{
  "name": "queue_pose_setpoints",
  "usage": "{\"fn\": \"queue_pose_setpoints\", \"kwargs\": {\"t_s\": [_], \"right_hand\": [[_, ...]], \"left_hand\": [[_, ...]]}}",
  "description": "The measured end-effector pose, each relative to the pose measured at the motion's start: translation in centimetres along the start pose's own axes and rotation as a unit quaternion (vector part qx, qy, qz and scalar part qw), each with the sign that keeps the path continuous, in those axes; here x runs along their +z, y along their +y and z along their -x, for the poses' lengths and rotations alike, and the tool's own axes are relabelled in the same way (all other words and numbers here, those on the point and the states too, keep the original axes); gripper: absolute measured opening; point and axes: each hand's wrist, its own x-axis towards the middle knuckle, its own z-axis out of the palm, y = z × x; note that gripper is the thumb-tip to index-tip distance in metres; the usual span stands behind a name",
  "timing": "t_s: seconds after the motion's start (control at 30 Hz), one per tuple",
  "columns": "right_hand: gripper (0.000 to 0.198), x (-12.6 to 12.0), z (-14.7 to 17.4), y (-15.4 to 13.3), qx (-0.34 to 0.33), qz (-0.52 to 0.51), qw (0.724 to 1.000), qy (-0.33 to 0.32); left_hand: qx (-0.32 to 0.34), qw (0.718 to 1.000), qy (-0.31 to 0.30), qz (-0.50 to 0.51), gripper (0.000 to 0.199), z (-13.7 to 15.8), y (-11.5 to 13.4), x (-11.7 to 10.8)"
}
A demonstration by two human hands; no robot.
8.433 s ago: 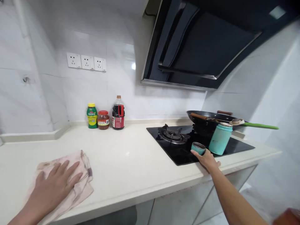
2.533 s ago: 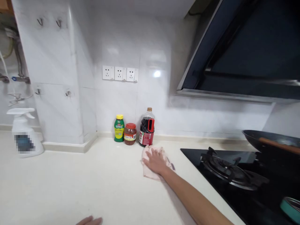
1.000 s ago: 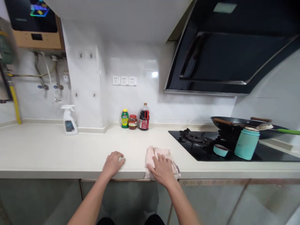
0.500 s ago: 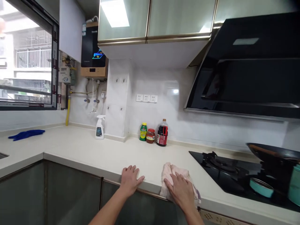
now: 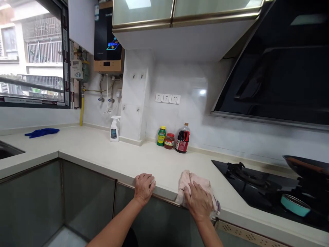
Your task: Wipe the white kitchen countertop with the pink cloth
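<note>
My right hand (image 5: 199,202) lies on a pale pink cloth (image 5: 186,180), its fingers together and bent into the fabric. The cloth rests on the white countertop (image 5: 120,154) and drapes over its front edge; a darker stripe shows at its lower right corner. To the left, my left hand (image 5: 144,187) leans on the same front edge with its fingers curled in and the thumb beside them. I see nothing in that hand.
Along the back wall stand a green bottle (image 5: 161,136), a red-lidded jar (image 5: 169,141) and a dark sauce bottle (image 5: 182,139). A spray bottle (image 5: 114,129) and blue gloves or cloth (image 5: 42,132) are left. At right are a gas hob (image 5: 239,188), wok (image 5: 303,166) and teal pan (image 5: 295,204).
The view has tilted down and turned slightly left. My left hand's fingers and thumb have drawn in from a spread pose. My right hand stays on the cloth, fingers more bent.
</note>
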Motion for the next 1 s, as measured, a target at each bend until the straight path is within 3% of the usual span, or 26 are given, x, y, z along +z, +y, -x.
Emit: {"fn": "queue_pose_setpoints", "kwargs": {"t_s": [0.13, 0.27, 0.4, 0.5, 0.6, 0.77, 0.87, 1.0], "right_hand": [[0.049, -1.2, 0.2, -3.8, 0.045, 0.0, 0.999, -0.018], [0.045, -2.4, 0.6, -9.6, 0.047, -0.016, 0.997, -0.061], [0.052, -2.5, 0.2, -14.8, 0.002, -0.06, 0.988, -0.143], [0.044, -2.2, -1.0, -15.7, -0.036, -0.08, 0.979, -0.185], [0.055, -2.1, -2.0, -13.4, -0.062, -0.086, 0.975, -0.194], [0.067, -3.4, -1.2, -6.0, -0.08, -0.074, 0.975, -0.192], [0.063, -4.3, 0.3, -0.2, -0.062, -0.047, 0.979, -0.188], [0.059, -4.5, 2.0, 9.8, -0.083, 0.048, 0.979, -0.18]], "left_hand": [[-0.012, 1.0, 0.007, 0.014, 0.028, 0.5, 0.2, 0.2], [-0.004, 1.0, 0.002, 0.029, 0.035, 0.4, -0.1, 0.2], [0.008, 0.999, 0.0, 0.039, 0.041, 0.4, -0.6, 0.1], [0.018, 0.999, -0.002, 0.048, 0.043, 0.4, -1.1, -0.2], [0.036, 0.998, -0.015, 0.055, 0.043, 0.4, -1.6, -0.6], [0.059, 0.997, -0.016, 0.045, 0.039, 0.4, -1.9, -0.9], [0.059, 0.997, -0.01, 0.041, 0.036, 0.4, -1.7, -1.0], [0.049, 0.998, -0.009, 0.047, 0.033, 0.5, -1.3, -1.1]]}}
